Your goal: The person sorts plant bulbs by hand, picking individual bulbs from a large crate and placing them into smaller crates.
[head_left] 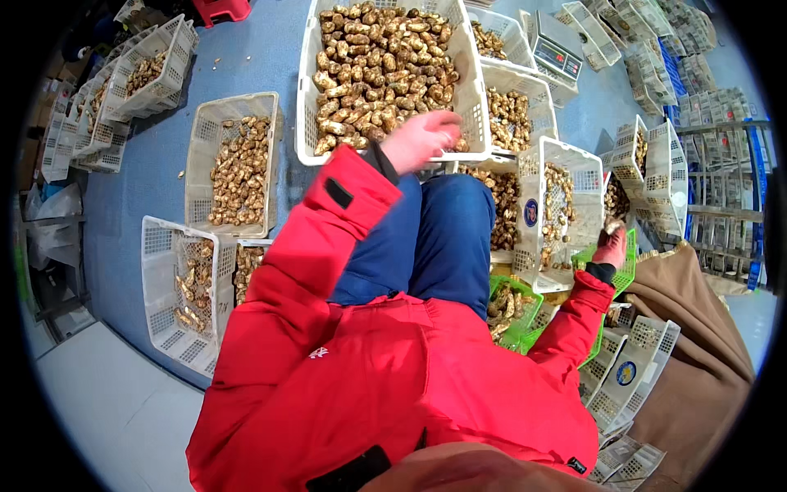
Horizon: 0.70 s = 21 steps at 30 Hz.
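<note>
A large white plastic crate (393,157) full of brown-and-cream mushrooms (384,67) stands before my knees. My left hand (424,140) is over its near right corner, blurred, with the fingers bent; whether it holds anything is unclear. Out to the right, my right hand (610,246) is closed around a small pale-and-brown piece, apparently a mushroom (615,226). That hand is above a green plastic basket (627,264), beside a white crate (529,246) with mushrooms spread along its inside. Another green basket (535,307), holding long dark mushrooms (507,307), sits close by my right thigh.
More mushroom crates stand left, including a white crate (200,147) on the blue floor (135,190). A digital scale (556,49) rests at the back right. Stacked crates (633,375) and a brown cloth (695,344) lie right. A red stool (221,9) is at the far left.
</note>
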Motion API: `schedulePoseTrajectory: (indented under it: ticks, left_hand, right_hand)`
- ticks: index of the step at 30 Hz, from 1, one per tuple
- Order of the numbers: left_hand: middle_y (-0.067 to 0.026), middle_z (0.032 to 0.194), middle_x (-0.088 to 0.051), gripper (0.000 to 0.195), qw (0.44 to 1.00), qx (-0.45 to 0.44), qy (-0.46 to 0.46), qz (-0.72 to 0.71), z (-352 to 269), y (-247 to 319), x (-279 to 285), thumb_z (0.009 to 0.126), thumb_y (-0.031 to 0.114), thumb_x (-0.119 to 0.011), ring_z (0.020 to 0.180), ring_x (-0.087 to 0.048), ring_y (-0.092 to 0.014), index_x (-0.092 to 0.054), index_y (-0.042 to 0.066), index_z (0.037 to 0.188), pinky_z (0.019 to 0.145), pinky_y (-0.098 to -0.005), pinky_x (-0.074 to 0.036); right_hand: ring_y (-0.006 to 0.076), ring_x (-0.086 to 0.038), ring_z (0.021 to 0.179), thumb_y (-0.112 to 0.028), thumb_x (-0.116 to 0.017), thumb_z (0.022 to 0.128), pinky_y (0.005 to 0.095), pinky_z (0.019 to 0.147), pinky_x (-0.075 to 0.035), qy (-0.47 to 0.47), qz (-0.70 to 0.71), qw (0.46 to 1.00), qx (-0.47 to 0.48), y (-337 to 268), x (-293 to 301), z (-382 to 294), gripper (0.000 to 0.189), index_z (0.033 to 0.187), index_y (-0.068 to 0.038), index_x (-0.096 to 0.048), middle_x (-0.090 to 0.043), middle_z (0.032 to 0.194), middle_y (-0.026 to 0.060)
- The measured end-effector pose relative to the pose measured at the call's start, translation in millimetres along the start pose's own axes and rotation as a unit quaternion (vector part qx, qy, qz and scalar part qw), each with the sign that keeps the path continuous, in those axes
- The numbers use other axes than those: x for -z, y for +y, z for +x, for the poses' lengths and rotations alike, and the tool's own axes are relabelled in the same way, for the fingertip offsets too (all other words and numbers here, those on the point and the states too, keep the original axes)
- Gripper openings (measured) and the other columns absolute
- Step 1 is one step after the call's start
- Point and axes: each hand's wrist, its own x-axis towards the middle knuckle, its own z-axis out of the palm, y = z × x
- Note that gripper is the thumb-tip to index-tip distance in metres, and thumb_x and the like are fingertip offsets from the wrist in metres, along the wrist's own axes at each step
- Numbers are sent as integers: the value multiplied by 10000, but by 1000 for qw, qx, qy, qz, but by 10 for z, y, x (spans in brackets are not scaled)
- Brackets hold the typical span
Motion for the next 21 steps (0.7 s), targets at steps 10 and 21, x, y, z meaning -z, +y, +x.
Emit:
schedulePoseTrajectory:
  ticks: [10,21]
  left_hand:
    - [-102,1020,-567,314,968,-67,243,-15,-360,-341,1330,885,148,-413,836,-554,-153,-443,-12,1153,720,-252,-448]
    - [-84,976,-571,300,965,-118,235,-14,-205,-370,1023,883,174,-448,794,-536,-108,-468,-5,1122,671,-213,-429]
  right_hand:
    - [165,-558,914,-110,-519,838,278,769,-476,-248,-177,951,-50,-438,-1166,79,420,1229,-4,-409,-547,1090,115]
    - [226,-553,977,-133,-380,825,365,791,-434,-485,-684,357,412,1314,-4541,-1595,376,1199,-158,-416,-590,1025,97]
